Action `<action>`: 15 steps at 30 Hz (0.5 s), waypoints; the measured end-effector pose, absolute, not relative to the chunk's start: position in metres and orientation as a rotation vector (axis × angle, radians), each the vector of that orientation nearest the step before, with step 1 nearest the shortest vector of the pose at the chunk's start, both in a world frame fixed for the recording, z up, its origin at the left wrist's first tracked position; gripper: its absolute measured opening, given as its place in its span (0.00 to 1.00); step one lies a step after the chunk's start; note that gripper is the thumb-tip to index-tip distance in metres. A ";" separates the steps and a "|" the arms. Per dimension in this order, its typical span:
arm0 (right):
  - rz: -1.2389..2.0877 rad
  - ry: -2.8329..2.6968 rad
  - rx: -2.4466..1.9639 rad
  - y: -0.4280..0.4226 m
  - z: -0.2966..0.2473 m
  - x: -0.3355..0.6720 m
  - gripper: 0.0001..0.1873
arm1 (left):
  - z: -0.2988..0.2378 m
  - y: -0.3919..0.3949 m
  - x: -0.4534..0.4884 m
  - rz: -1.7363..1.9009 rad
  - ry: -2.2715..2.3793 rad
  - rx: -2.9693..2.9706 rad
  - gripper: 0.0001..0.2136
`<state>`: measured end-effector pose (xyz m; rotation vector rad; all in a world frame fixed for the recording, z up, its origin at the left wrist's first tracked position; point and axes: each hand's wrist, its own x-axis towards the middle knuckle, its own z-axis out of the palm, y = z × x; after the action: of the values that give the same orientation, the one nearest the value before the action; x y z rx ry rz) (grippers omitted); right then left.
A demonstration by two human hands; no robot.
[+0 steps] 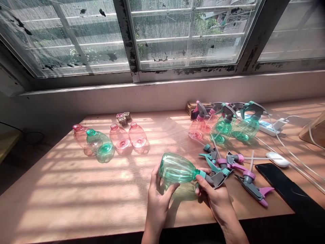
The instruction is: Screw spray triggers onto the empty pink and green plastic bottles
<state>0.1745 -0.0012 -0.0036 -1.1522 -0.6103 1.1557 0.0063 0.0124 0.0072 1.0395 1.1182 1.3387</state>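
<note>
A clear green spray bottle [177, 167] lies on its side in the air just above the front of the table, its neck pointing right. My left hand [159, 191] is closed around its base end. My right hand [215, 196] pinches the teal collar [202, 174] of a grey trigger spray head [215, 179] at the bottle's neck. How far the collar is seated cannot be made out. Close to my right hand lie several loose trigger spray heads, among them a pink-and-grey one [254, 189] and some teal-and-grey ones [213, 159].
Open-necked pink bottles [137, 137] and a green bottle [101, 144] stand at the left. Fitted spray bottles [220, 130] stand at the back right, near a power strip [266, 127]. A phone [286, 186], a white mouse [277, 159] and cables lie right. Small blocks [123, 118] sit near the wall.
</note>
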 end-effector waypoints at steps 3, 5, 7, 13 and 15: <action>1.148 -0.587 -1.138 -0.001 -0.005 0.174 0.26 | 0.007 0.011 0.007 1.329 1.127 1.016 0.35; 1.136 -0.593 -1.138 -0.001 -0.005 0.173 0.26 | 0.009 0.009 0.007 1.319 1.148 1.020 0.34; 1.125 -0.624 -1.155 -0.001 -0.004 0.173 0.25 | 0.011 0.007 0.006 1.320 1.159 1.026 0.32; 1.141 -0.646 -1.178 -0.001 -0.001 0.171 0.24 | 0.013 0.009 0.005 1.337 1.183 0.998 0.31; 1.133 -0.622 -1.178 -0.001 -0.001 0.171 0.25 | 0.012 0.010 0.006 1.337 1.160 0.982 0.32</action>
<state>0.1706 -0.0011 -0.0007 -1.1780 -0.6223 1.1326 0.0059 0.0103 0.0121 0.9821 1.1597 1.3371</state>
